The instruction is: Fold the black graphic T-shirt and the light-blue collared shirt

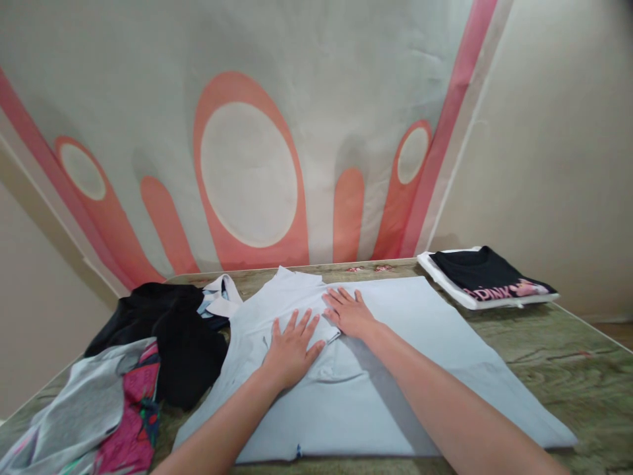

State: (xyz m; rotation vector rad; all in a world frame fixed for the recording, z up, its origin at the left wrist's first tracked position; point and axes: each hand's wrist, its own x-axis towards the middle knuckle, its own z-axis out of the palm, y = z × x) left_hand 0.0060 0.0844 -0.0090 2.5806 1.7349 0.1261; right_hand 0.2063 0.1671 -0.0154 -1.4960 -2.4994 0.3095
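A white shirt lies spread sideways across the table, its far edge near the wall. One sleeve is folded back over the body, with some wrinkles around it. My left hand rests flat on the folded part, fingers spread. Just to its right, my right hand lies flat on the cloth by the sleeve's end, fingers extended. Neither hand grips anything. A small dark blue mark shows at the shirt's near edge.
At left lie a crumpled black garment, a grey and pink garment and a light collar. A folded black shirt with pink print tops a white folded one at the back right. The wood-patterned table meets a decorated wall.
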